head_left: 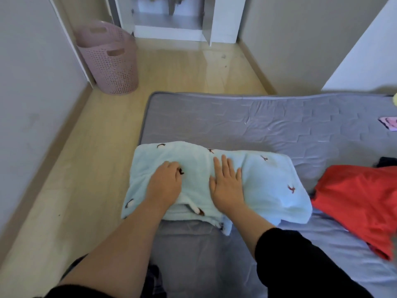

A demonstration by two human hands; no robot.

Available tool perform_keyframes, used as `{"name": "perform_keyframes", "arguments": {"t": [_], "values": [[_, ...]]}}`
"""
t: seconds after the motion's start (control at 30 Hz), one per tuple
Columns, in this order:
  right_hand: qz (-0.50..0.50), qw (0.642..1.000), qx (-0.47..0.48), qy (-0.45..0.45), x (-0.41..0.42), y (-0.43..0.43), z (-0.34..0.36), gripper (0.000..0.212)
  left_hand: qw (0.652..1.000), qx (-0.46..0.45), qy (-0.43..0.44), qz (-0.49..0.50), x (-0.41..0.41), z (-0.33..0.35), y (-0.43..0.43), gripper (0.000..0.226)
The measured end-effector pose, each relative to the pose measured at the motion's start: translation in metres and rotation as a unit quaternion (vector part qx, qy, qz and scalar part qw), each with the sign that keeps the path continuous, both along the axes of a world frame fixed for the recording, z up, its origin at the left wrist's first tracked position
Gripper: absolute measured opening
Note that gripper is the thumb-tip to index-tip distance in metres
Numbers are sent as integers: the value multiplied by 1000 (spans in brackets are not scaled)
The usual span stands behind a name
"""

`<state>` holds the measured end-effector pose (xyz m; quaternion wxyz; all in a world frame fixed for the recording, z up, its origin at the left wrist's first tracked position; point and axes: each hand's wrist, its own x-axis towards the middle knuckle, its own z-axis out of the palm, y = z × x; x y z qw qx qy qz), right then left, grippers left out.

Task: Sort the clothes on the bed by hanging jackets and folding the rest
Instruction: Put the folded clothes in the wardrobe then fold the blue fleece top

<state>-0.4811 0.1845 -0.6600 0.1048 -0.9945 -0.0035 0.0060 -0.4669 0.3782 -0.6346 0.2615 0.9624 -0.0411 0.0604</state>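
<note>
The pale blue fleece garment [268, 179] is pressed onto the bed [236, 121] beneath the flat right hand [225, 186]; the left hand [165, 183] is curled upon it, whether pinching fabric cannot be told.

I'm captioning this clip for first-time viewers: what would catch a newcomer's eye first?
The left hand and right hand rest on a folded pale blue fleece at the left edge of the bed. A bright red garment lies crumpled to its right, and a pink laundry basket stands on the floor at the far left.
</note>
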Motion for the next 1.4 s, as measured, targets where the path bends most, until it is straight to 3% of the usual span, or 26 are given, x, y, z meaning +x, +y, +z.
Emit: {"name": "perform_keyframes", "arguments": {"t": [0.03, 0.1, 0.17, 0.23, 0.33, 0.4, 0.43, 0.5, 0.57, 0.6, 0.7, 0.83, 0.93, 1.07, 1.27, 1.4], "values": [[2, 1000, 9, -15, 1, -2, -5, 60, 998, 56, 8, 32, 3, -9, 11, 32], [6, 999, 12, -38, 9, -3, -8, 61, 983, 89, 134, 84, 8, -27, 32, 61], [-1, 999, 1, -46, 13, 1, -9, 63, 961, 4, 250, 122, 12, -41, 45, 77], [-4, 999, -1, -43, 9, 7, -6, 61, 935, -110, 300, 153, 14, -50, 52, 93], [-3, 1000, 1, -20, 14, 10, 4, 60, 887, -280, 306, 205, 12, -55, 58, 119], [-19, 995, 92, 18, 30, 11, 27, 57, 869, -344, 274, 225, 11, -56, 61, 125], [-52, 979, 196, 25, 40, 11, 43, 55, 861, -367, 261, 235, 11, -54, 63, 121], [-106, 901, 421, -19, 59, 9, 67, 53, 854, -388, 252, 237, 13, -50, 65, 109], [-112, 832, 541, -55, 65, 13, 74, 55, 862, -379, 250, 226, 13, -45, 66, 95], [-114, 815, 566, -44, 64, 15, 66, 55, 864, -371, 252, 227, 13, -42, 67, 91], [-139, 854, 502, 12, 47, 21, 23, 50, 840, -389, 285, 246, 18, -27, 71, 79], [-156, 849, 504, 26, 50, 16, 10, 51, 791, -439, 359, 228, 26, -5, 81, 45], [-134, 862, 488, 22, 50, 20, 8, 50, 767, -465, 394, 198, 25, 6, 79, 35], [-95, 900, 424, 26, 47, 29, 5, 54, 808, -464, 313, 183, 23, 22, 63, 37], [-45, 953, 298, -1, 42, 33, 1, 54, 894, -366, 240, 97, 19, 65, 30, 37], [-48, 933, 355, 15, 37, 24, 10, 49, 914, -343, 207, 60, 10, 89, -2, 31]]}}
